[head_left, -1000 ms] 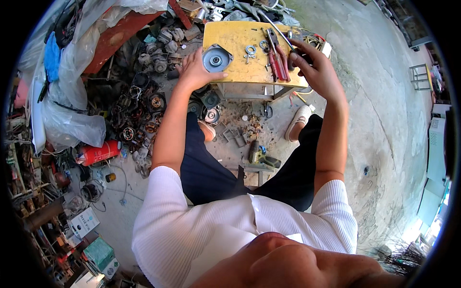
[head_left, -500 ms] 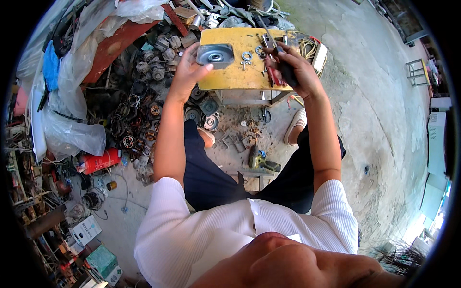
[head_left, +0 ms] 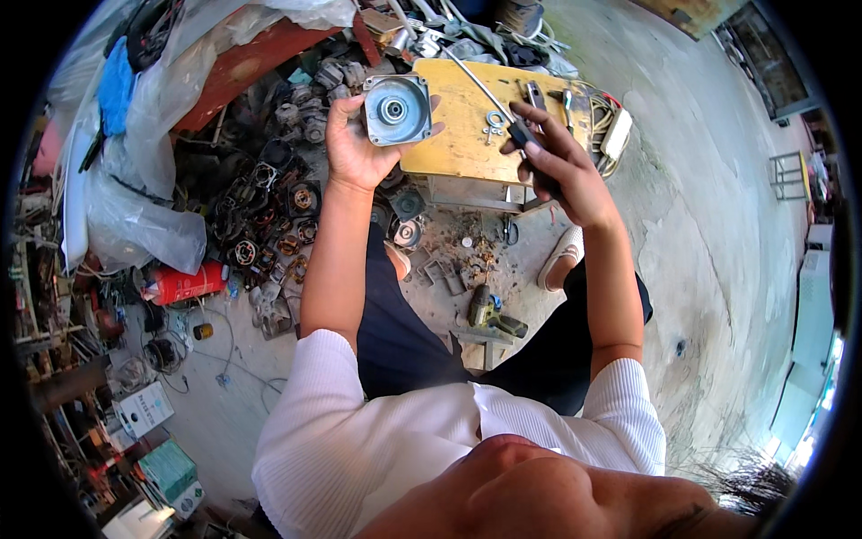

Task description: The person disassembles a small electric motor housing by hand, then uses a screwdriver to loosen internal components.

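Observation:
In my left hand is a square grey metal motor end cover with a round bearing seat at its centre. It is raised beside the left end of the yellow bench, its hollow inner side facing up. My right hand grips a screwdriver by its black handle, over the bench's right part. The long shaft points away and to the left. Between the hands, a ring-shaped washer and several small fasteners lie on the bench.
Coiled cable with a white power strip is at the bench's right end. A green cordless drill is between my legs. Motor parts are heaped at the left, near a red cylinder. Concrete floor stretches to the right.
My left hand has lifted the end cover off the bench and turned its inner side toward me. The screwdriver in my right hand has swung, its shaft now slanting further left.

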`<state>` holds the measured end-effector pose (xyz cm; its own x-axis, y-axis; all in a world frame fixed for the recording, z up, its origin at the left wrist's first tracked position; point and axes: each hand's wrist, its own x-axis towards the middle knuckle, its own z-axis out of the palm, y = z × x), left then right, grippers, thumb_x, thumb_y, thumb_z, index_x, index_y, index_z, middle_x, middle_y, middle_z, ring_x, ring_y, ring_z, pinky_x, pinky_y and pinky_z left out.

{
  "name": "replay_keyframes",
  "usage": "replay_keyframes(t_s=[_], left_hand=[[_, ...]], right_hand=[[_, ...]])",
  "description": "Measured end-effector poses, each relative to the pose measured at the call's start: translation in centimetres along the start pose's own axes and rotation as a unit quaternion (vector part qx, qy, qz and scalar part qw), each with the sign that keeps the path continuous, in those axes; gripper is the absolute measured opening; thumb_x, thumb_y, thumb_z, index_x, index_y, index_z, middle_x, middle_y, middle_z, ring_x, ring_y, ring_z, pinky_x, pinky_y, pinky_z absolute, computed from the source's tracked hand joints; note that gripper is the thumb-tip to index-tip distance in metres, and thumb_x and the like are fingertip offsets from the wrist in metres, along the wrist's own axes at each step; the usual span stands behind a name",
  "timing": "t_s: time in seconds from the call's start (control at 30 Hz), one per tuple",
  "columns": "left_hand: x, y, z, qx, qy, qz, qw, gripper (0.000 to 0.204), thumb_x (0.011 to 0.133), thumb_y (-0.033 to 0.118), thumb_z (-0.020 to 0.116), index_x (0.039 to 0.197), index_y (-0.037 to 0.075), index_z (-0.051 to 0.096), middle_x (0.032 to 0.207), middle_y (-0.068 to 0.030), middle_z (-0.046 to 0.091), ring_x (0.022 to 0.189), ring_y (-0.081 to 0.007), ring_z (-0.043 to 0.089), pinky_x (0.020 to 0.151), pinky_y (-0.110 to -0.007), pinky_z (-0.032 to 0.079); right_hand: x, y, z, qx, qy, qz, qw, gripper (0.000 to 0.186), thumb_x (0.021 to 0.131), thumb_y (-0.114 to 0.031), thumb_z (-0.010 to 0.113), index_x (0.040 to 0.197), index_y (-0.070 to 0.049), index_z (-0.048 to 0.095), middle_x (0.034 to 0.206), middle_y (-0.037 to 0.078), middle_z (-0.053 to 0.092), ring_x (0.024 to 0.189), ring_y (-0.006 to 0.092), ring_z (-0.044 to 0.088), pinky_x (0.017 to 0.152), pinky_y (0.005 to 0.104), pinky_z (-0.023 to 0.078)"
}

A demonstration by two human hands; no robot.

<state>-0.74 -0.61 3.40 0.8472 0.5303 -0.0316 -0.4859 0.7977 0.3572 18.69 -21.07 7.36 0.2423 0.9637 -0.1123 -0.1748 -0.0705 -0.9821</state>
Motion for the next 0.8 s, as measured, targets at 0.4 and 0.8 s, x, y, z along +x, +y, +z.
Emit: replay_keyframes(t_s=[0.4, 0.8], left_hand=[[0.1, -0.2, -0.1, 0.111, -0.022, 0.025, 0.993, 0.078, 0.091, 0.062, 0.054, 0.140, 0.001, 0.046, 0.144, -0.0251, 0.045, 0.135, -0.0450, 0.041, 0.108, -0.069, 0.031], [0.2, -0.3, 0.1, 0.264, -0.043, 0.063, 0.961, 0.086, 0.090, 0.065, 0.056, 0.140, -0.003, 0.042, 0.136, -0.0240, 0.052, 0.125, -0.0358, 0.055, 0.102, -0.058, 0.046]], right_hand=[[-1.4, -0.6, 1.5, -0.166, -0.077, 0.053, 0.982, 0.043, 0.099, -0.021, 0.060, 0.141, -0.017, 0.054, 0.082, -0.005, 0.056, 0.068, 0.0035, 0.051, 0.057, 0.0201, 0.043], [-1.6, -0.5, 0.9, -0.163, -0.071, 0.046, 0.983, 0.042, 0.100, -0.019, 0.059, 0.141, -0.013, 0.053, 0.073, -0.006, 0.055, 0.058, 0.0008, 0.047, 0.047, 0.0174, 0.034]])
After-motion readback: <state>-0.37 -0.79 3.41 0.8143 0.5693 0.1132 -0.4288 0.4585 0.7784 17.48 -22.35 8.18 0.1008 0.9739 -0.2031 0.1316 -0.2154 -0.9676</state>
